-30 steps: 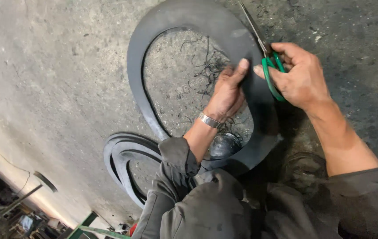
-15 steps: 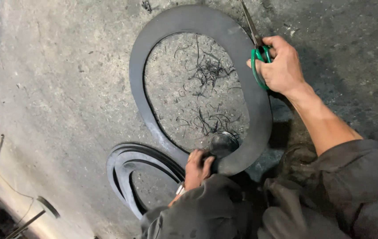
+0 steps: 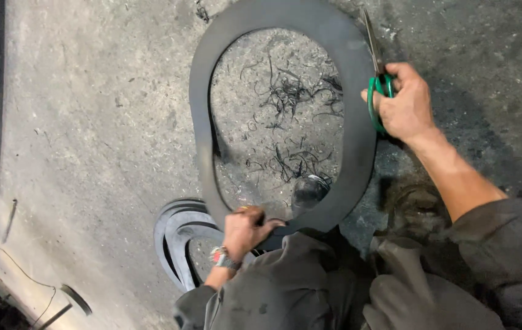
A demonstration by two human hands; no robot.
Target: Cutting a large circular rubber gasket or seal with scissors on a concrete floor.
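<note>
Pointing up-frame: green-handled scissors (image 3: 378, 73), blades lengthwise.

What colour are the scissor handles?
Green; the scissors sit in the right hand, clearest in the head view.

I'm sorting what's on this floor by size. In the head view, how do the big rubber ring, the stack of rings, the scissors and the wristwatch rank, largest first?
1. Big rubber ring, gripped by the left hand.
2. Stack of rings, partly hidden.
3. Scissors, in the right hand, handles partly covered.
4. Wristwatch.
</note>
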